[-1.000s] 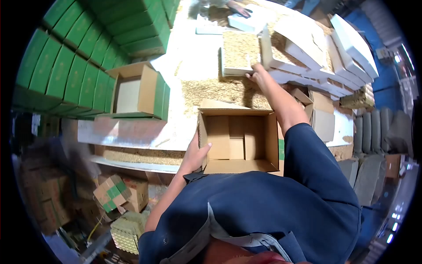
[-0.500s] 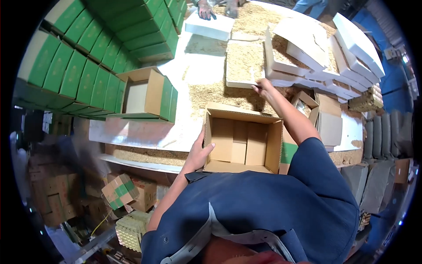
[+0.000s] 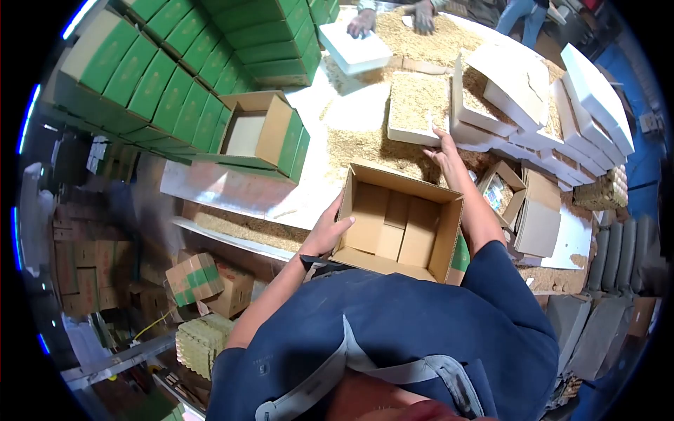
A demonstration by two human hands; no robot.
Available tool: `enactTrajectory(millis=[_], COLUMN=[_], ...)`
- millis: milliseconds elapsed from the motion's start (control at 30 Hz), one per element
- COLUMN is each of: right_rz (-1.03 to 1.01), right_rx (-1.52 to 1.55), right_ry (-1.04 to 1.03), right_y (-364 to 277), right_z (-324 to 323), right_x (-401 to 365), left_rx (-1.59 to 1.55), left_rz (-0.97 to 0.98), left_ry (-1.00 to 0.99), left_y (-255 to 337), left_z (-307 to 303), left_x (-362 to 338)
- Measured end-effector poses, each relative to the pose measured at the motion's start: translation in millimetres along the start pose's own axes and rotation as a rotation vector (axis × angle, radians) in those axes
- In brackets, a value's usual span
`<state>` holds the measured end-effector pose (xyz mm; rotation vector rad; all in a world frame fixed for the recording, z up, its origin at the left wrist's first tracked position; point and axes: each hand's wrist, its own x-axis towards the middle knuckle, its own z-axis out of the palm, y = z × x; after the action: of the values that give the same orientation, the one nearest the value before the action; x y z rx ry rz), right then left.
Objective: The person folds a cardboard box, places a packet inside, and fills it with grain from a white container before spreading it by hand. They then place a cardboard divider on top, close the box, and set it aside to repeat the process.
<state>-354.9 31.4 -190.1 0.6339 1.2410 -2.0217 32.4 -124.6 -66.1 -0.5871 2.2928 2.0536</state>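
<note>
My left hand (image 3: 328,230) is wrapped round the left wall of an open cardboard box (image 3: 374,223), thumb over the rim. The box stands close against my body, and its bare brown inside shows flaps folded on the bottom. Beyond it, my right hand (image 3: 445,156) grips the near right corner of a white foam tray (image 3: 409,133). The thumb lies on top and the fingers curl under the edge. Tan shavings fill that tray. My right forearm passes along the right side of the cardboard box.
Green cartons (image 3: 151,88) are stacked at left, with an open carton (image 3: 298,151) before them. White foam boxes (image 3: 484,119) are piled at right. A small box with packets (image 3: 495,193) stands near flattened cardboard (image 3: 539,217). Across the table, another person's gloved hand (image 3: 361,24) rests on a foam slab (image 3: 354,52).
The view has shifted, moving the scene rightward. My right hand has gone from a pinch near the tray's edge to a wider grip at its corner. The other person's foam slab has turned.
</note>
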Motion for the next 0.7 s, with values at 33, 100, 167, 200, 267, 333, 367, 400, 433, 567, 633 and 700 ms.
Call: enactTrajectory(millis=[33, 100, 167, 200, 267, 333, 367, 400, 433, 567, 633, 700], right_rz=[0.001, 0.006, -0.040, -0.026, -0.029, -0.100, -0.154, -0.171, -0.206, -0.267, -0.259, -0.263], right_rx=[-0.006, -0.083, -0.157, -0.156, -0.219, -0.307, -0.315, -0.236, -0.246, -0.305, -0.341, -0.395], right_ry=[-0.012, -0.072, -0.128, -0.197, -0.305, -0.300, -0.294, -0.384, -0.443, -0.572, -0.576, -0.546], right_y=[-6, -17, -27, -34, -50, -64, -70, -76, -86, -115, -117, -112], right_z=[3, 3, 4, 6, 14, 18, 24, 21, 22, -3, -18, -38], right_x=[-11, -36, -51, -63, -100, -135, -156, -160, -174, -215, -245, -270], left_rx=[0.005, 0.007, -0.045, -0.045, -0.058, -0.069, -0.082, -0.083, -0.074, -0.016, -0.021, -0.074], left_rz=[0.022, 0.041, 0.051, 0.052, 0.068, 0.063, 0.059, 0.065, 0.085, 0.106, 0.047, 0.148], left_ry=[-0.013, -0.019, -0.058, -0.054, -0.075, -0.069, -0.066, -0.063, -0.075, -0.061, -0.105, -0.065], left_y=[-3, -6, 2, 2, -1, -6, -6, -5, -4, -11, -3, -1], left_z=[-2, -1, 0, -1, -2, -1, -1, -1, -2, -2, -4, 0], left_x=[2, 1, 1, 1, 4, 3, 4, 6, 6, 11, 11, 13])
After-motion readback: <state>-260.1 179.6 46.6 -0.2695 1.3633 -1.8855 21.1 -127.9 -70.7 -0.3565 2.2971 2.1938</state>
